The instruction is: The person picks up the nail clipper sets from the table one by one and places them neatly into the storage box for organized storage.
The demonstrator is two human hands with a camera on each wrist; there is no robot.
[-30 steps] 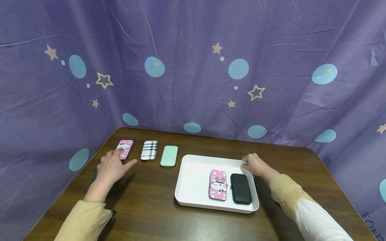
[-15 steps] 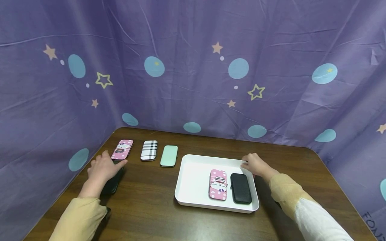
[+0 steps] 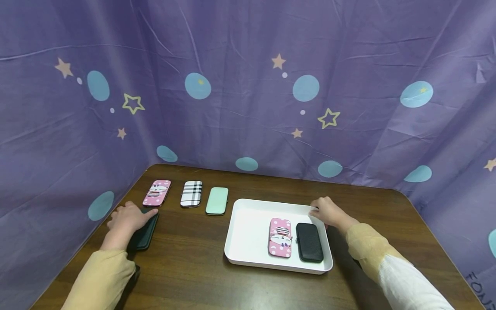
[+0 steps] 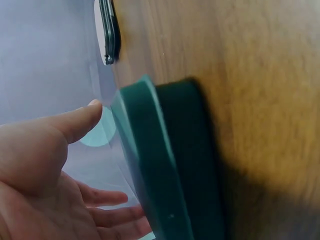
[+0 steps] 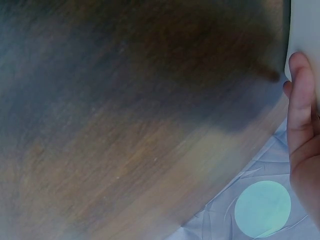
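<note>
My left hand (image 3: 125,224) is over a dark green case (image 3: 146,236) at the left of the table. In the left wrist view the thumb stands off the green case (image 4: 152,145), and the other fingers reach toward its far side; contact is unclear. At the far right corner of a white tray (image 3: 248,234), my right hand (image 3: 329,212) grips the rim. In the right wrist view a finger of the right hand (image 5: 302,130) lies along the tray's outer wall (image 5: 305,30). A pink patterned case (image 3: 280,238) and a black textured case (image 3: 309,242) lie in the tray.
Along the back left lie a pink patterned case (image 3: 156,193), a plaid case (image 3: 191,193) and a mint green case (image 3: 217,201), spaced apart. A purple curtain (image 3: 248,125) hangs close behind the brown table (image 3: 186,267) and at its sides.
My left hand has moved back toward me, off the far-left pink case and over the dark green one, which now shows more. The right hand and tray have stayed put.
</note>
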